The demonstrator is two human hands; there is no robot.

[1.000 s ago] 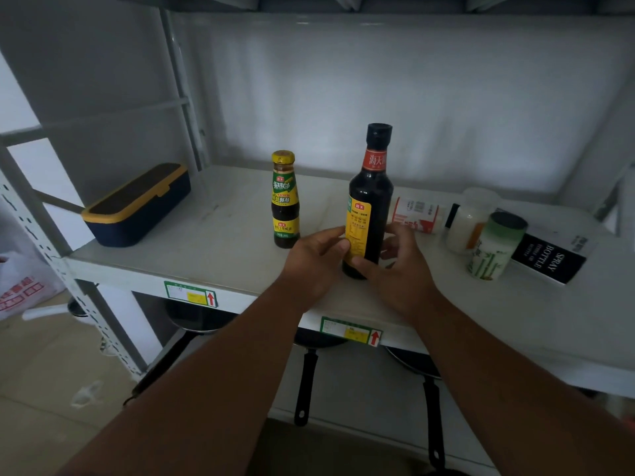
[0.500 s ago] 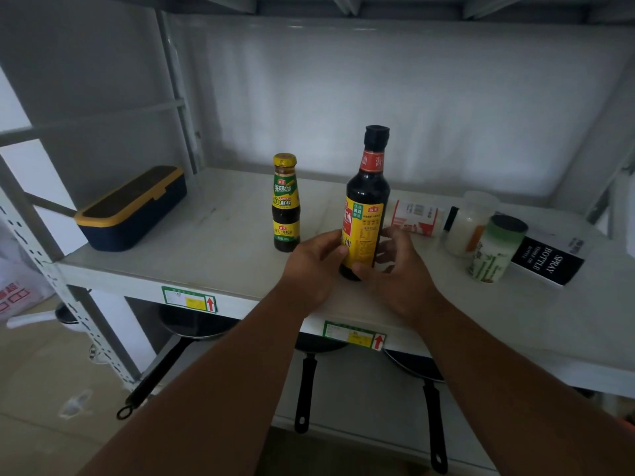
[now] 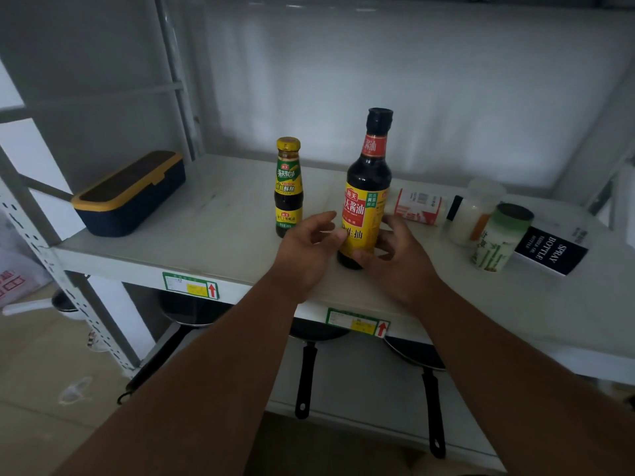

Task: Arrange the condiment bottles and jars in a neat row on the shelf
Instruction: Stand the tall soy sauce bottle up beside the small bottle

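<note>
You're cupping that tall dark glass soy bottle with both hands, left hand and right hand curling around its glossy yellow label.

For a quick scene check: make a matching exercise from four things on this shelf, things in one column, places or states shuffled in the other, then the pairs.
Things
1. tall dark soy sauce bottle with yellow label
2. small dark bottle with yellow cap
3. navy box with yellow rim
4. white container with red label

States
A. lying on its side
B. at the shelf's left end
C. between both hands
D. upright, just left of the tall bottle

Pairs: 1-C, 2-D, 3-B, 4-A
</note>
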